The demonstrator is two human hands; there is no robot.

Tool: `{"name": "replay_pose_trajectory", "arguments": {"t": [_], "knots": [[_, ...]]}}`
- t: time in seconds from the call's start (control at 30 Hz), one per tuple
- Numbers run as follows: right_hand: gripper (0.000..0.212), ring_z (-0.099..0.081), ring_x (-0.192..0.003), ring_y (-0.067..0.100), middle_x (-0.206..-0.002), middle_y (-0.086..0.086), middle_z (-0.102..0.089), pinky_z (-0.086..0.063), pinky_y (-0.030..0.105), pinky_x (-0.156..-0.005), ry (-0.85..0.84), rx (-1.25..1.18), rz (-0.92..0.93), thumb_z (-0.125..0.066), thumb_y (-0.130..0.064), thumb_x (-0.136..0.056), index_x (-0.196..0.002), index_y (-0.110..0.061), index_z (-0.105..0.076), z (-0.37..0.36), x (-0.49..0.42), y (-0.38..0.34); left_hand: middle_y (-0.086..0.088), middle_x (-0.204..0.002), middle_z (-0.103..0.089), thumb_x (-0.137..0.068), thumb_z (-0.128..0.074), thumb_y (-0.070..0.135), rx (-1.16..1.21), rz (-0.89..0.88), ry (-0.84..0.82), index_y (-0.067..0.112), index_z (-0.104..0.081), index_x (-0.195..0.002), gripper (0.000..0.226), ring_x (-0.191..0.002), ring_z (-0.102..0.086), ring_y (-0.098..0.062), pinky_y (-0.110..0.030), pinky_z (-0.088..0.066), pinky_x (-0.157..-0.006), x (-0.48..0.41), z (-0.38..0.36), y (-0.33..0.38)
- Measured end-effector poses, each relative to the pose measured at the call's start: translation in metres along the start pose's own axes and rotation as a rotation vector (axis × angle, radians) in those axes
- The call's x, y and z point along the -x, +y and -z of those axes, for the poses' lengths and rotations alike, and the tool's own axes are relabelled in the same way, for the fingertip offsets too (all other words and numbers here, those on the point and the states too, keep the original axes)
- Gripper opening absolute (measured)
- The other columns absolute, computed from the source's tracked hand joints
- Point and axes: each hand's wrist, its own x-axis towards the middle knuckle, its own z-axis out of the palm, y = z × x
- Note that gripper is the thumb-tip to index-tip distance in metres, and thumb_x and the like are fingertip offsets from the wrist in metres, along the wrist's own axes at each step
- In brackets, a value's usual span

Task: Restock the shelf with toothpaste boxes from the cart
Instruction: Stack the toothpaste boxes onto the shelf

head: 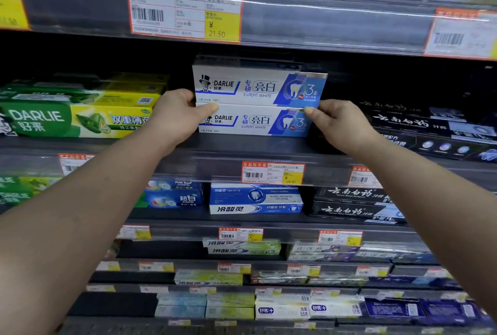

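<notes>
Dark supermarket shelving in stacked tiers, clear price rails along each front edge. On the middle shelf [242, 146], near the centre: two white-and-blue Darlie Expert White cartons, one atop the other, long faces outward. Lower toothpaste box [252, 123] flat on the shelf board; upper toothpaste box [250, 87] lying on it, touching, jutting a little past it at the right end. Grips the upper carton's left end with the left hand [174, 117]: fingers curled behind the end, thumb across the front along the seam between the two cartons. Pinches the right end with the right hand [338, 125]: thumb tip at the lower right corner, on the same seam, other fingers bent and tucked behind. Both forearms bare, reaching up from the bottom corners. Just left of the pair, green Darlie boxes [67, 117] in a stack; to the right, beyond a dark gap, black boxes [403, 122] with white script. Overhead, orange-bordered price tag [185, 12] reading 21.50. Below, further tiers of blue, white and black cartons.
</notes>
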Motion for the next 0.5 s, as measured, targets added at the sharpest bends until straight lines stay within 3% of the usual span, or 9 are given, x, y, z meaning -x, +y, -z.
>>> {"name": "replay_pose_trajectory", "arguments": {"t": [0.1,0.2,0.27,0.37,0.43,0.5], "knots": [[0.034,-0.054,-0.095,0.007,-0.108,-0.005,-0.061,-0.038,-0.001,-0.06,-0.026,-0.017,0.017,-0.049,-0.031,-0.094,-0.123,-0.016,-0.057,0.003,0.006,-0.002,-0.006,-0.117,-0.065,-0.084,-0.066,0.028,-0.017,0.002,0.032,0.012,-0.059,-0.117,0.038,-0.099,-0.06,-0.018,-0.028,-0.043,-0.081,0.006,0.001,0.001],[0.032,-0.06,-0.102,0.016,-0.112,0.004,-0.067,-0.045,0.022,-0.086,-0.013,-0.009,0.059,-0.052,-0.028,-0.092,-0.12,-0.015,-0.058,0.008,0.012,-0.001,-0.006,-0.127,-0.057,-0.082,-0.067,0.032,-0.086,0.001,0.142,0.011,-0.045,-0.135,0.061,-0.111,-0.056,-0.021,-0.029,-0.044,-0.087,0.021,0.004,0.005],[0.037,-0.06,-0.108,0.019,-0.116,0.007,-0.065,-0.045,0.03,-0.095,-0.005,-0.032,0.062,-0.056,-0.029,-0.089,-0.123,-0.013,-0.056,0.011,0.018,-0.002,-0.006,-0.125,-0.057,-0.081,-0.068,0.031,-0.091,-0.035,0.199,0.01,-0.049,-0.131,0.058,-0.105,-0.056,-0.018,-0.029,-0.044,-0.089,0.039,0.007,0.008],[0.044,-0.058,-0.105,0.012,-0.121,0.001,-0.06,-0.04,0.018,-0.088,0.018,-0.093,0.098,-0.06,-0.027,-0.087,-0.128,-0.013,-0.052,0.015,0.03,-0.007,-0.008,-0.118,-0.061,-0.081,-0.069,0.029,-0.157,-0.072,0.262,0.009,-0.058,-0.121,0.046,-0.092,-0.053,-0.013,-0.023,-0.04,-0.085,0.072,0.01,0.009],[0.045,-0.055,-0.093,0.005,-0.119,-0.004,-0.058,-0.036,0.01,-0.08,0.024,-0.095,0.137,-0.061,-0.027,-0.087,-0.129,-0.015,-0.051,0.02,0.042,-0.013,-0.008,-0.116,-0.061,-0.081,-0.068,0.029,-0.166,-0.046,0.265,0.01,-0.06,-0.119,0.043,-0.097,-0.056,-0.014,-0.026,-0.043,-0.09,0.095,0.014,0.006],[0.046,-0.053,-0.094,0.007,-0.125,-0.002,-0.056,-0.037,0.014,-0.083,0.025,-0.102,0.177,-0.062,-0.028,-0.086,-0.129,-0.017,-0.049,0.024,0.052,-0.02,-0.008,-0.115,-0.061,-0.081,-0.068,0.03,-0.158,-0.004,0.249,0.011,-0.061,-0.118,0.042,-0.102,-0.056,-0.017,-0.033,-0.046,-0.095,0.12,0.02,0.001]]}}
